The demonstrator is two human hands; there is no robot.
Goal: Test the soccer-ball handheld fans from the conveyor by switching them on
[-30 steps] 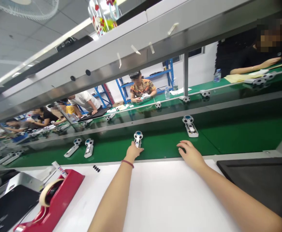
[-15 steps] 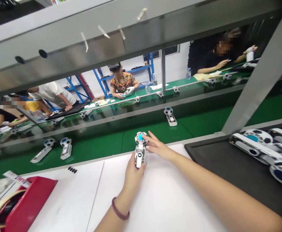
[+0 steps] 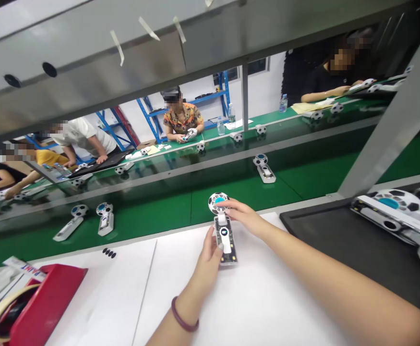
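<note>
A white device with a round football-patterned head [image 3: 218, 203] and a long body [image 3: 227, 252] is held between my two hands above the front edge of the white worktop. The head carries a blue disc, and a circuit board shows on the open face of the body. My left hand [image 3: 207, 259] is closed round the lower body from the left, its thumb on the front. My right hand [image 3: 247, 218] grips the right side of the head, fingertips over the blue disc. Its thumb is mostly hidden.
Similar devices [image 3: 264, 169] lie on the green belt [image 3: 159, 202] beyond the worktop [image 3: 116, 293]. A black tray [image 3: 314, 240] with more stands right. At left are a red tape dispenser [image 3: 56, 293] and several small black ovals [image 3: 109, 253]. People [image 3: 184, 120] sit across, behind a metal frame [image 3: 246, 96].
The device has moved right and shows more of its body. My right fingers have closed onto the head's edge. Devices on the green belt have shifted right.
</note>
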